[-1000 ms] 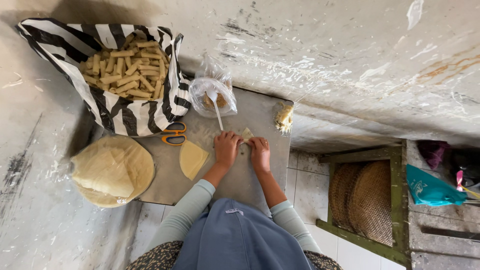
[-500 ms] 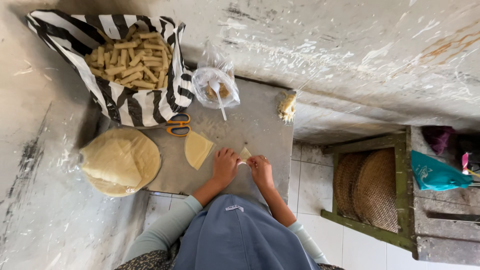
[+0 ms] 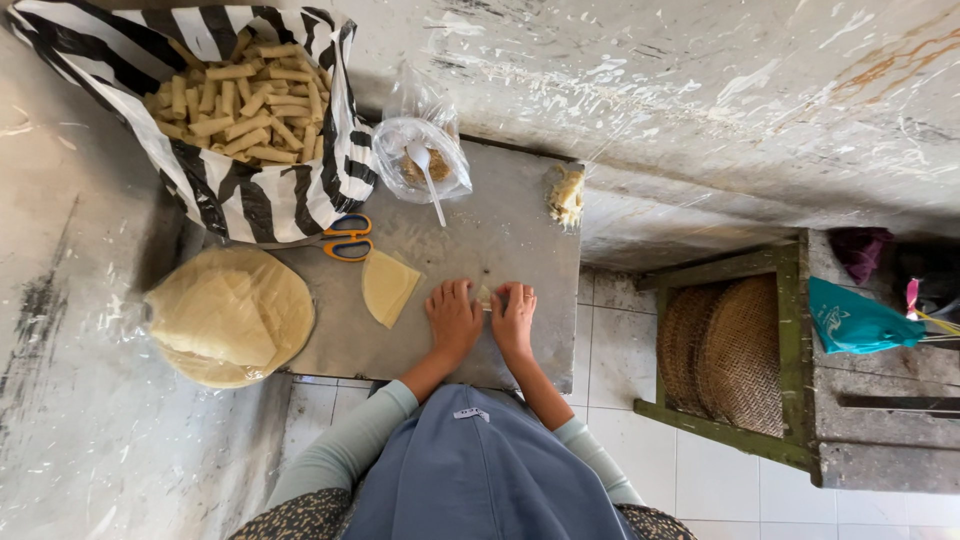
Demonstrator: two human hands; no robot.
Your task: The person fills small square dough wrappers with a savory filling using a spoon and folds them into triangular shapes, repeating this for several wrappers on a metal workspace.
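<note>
While both hands lie flat, left hand [image 3: 452, 318] and right hand [image 3: 514, 318] now closer together, grips pressing small dough piece [image 3: 484, 296].

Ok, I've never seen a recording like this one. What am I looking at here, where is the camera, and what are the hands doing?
There is no machine: a person works with bare hands, and one camera worn on the head looks straight down. The left hand and right hand press side by side on a small pale piece of dough on the grey stone slab. Left of them lie a folded yellow dough sheet, a round stack of pale dough sheets and orange-handled scissors. Farther back stand a black-and-white striped bag of rolled pastry sticks and a clear plastic bag of filling with a white spoon.
</note>
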